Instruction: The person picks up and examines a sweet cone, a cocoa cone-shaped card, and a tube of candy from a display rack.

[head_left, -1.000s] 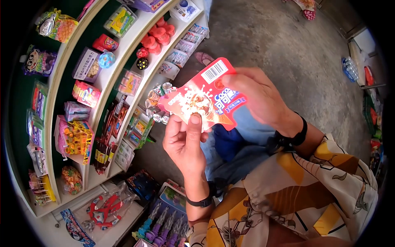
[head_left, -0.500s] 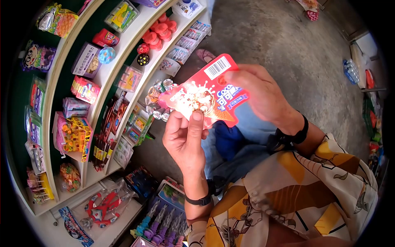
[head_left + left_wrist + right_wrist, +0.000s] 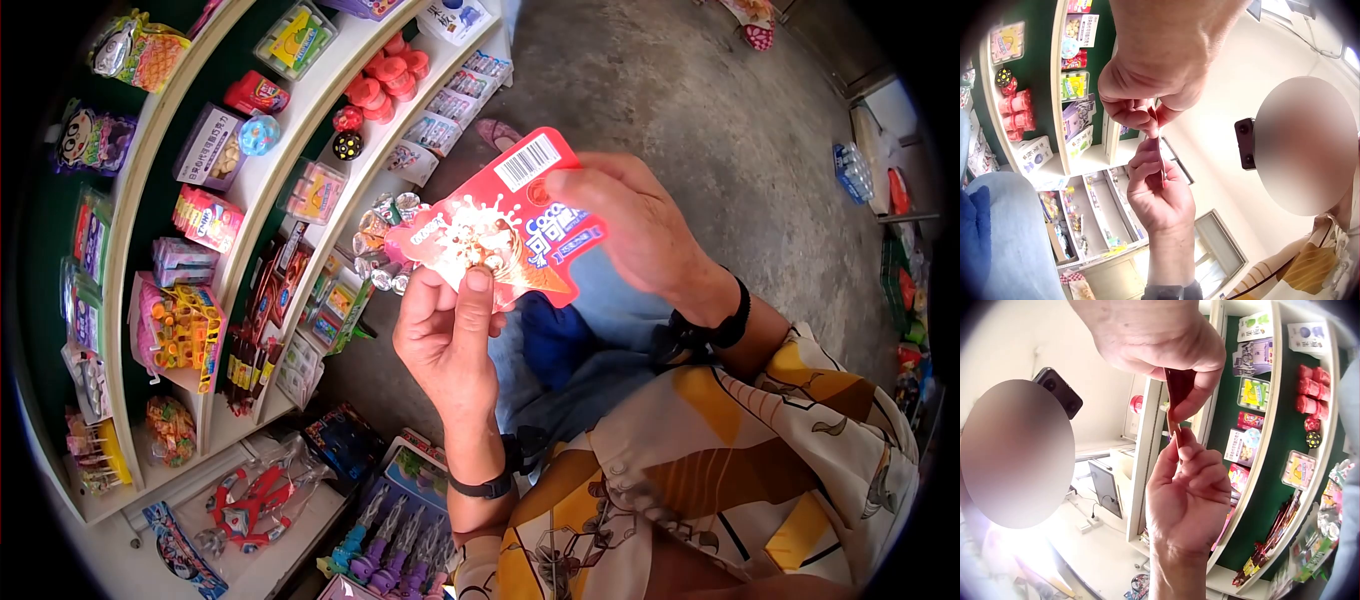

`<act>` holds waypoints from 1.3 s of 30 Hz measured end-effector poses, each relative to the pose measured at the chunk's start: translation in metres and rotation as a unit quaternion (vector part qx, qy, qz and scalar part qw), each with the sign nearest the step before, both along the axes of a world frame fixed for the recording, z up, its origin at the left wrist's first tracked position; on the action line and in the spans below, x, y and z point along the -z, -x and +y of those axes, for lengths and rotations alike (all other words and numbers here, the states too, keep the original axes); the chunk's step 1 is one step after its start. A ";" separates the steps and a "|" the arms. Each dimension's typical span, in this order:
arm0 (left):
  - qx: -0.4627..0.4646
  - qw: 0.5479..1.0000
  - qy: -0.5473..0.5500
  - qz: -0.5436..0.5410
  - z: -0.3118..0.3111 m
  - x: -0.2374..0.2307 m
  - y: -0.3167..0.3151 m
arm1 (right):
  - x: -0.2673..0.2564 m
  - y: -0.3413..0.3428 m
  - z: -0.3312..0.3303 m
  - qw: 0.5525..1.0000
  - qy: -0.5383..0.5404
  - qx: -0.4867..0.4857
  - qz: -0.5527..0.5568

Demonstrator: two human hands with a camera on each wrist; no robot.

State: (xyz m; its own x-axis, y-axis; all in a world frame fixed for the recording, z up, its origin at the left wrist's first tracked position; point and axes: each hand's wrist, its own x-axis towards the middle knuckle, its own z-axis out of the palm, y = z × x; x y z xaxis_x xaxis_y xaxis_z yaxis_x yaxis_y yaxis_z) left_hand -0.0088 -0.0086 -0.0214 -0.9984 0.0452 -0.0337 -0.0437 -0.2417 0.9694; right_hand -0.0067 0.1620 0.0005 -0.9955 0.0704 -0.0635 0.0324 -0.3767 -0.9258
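Head view: pinching the lower edge of a red packet [image 3: 500, 225] in the left hand [image 3: 450, 340], with thumb laid on the printed face, and gripping its right end in the right hand [image 3: 630, 220]. Holding it above blue jeans [image 3: 620, 300] and grey floor [image 3: 640, 100], with shiny wrapped items [image 3: 376, 240] past its left end and stocked shelves [image 3: 290, 140] farther left. Seen nearly edge-on between both hands in the wrist views.

Counting 1 left hand [image 3: 452, 342], 1 right hand [image 3: 635, 230], 1 red packet [image 3: 518, 222].
Left of the packet, 1 blue ball [image 3: 259, 135], 1 red ball [image 3: 348, 118], 1 black ball [image 3: 348, 146]; below it, 2 black wristbands [image 3: 484, 488] [image 3: 740, 308].
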 end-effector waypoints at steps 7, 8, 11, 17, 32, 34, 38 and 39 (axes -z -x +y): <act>0.026 0.999 -0.018 -0.006 -0.005 0.002 -0.001 | 0.000 -0.001 0.000 1.000 -0.001 0.006 -0.003; 0.025 1.000 -0.018 -0.005 -0.005 0.002 -0.001 | 0.000 -0.001 -0.001 1.000 0.000 0.010 -0.002; 0.025 1.000 -0.019 0.002 -0.005 0.001 -0.001 | 0.002 -0.002 0.000 1.000 -0.001 0.017 -0.010; 0.025 0.999 -0.025 0.025 -0.006 0.001 -0.003 | 0.001 -0.003 0.001 1.000 -0.005 0.000 0.008; 0.013 0.998 -0.049 0.046 -0.006 -0.010 -0.011 | -0.016 -0.014 -0.002 0.998 -0.050 -0.014 0.041; 0.020 0.998 -0.042 0.052 -0.009 -0.011 -0.013 | -0.019 -0.015 -0.004 0.997 -0.053 -0.010 0.049; 0.021 0.998 -0.037 0.051 -0.010 -0.013 -0.015 | -0.022 -0.019 -0.002 0.996 -0.060 -0.017 0.056; 0.019 0.998 -0.039 0.055 -0.010 -0.014 -0.016 | -0.022 -0.019 -0.002 0.996 -0.061 -0.019 0.059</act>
State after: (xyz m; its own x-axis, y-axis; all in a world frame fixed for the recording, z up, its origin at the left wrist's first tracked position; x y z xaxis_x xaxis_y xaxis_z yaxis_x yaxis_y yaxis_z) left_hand 0.0069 -0.0187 -0.0073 -0.9934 0.0807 0.0811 0.0517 -0.3160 0.9473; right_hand 0.0127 0.1600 0.0226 -0.9977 0.0317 0.0605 -0.0667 -0.2610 -0.9630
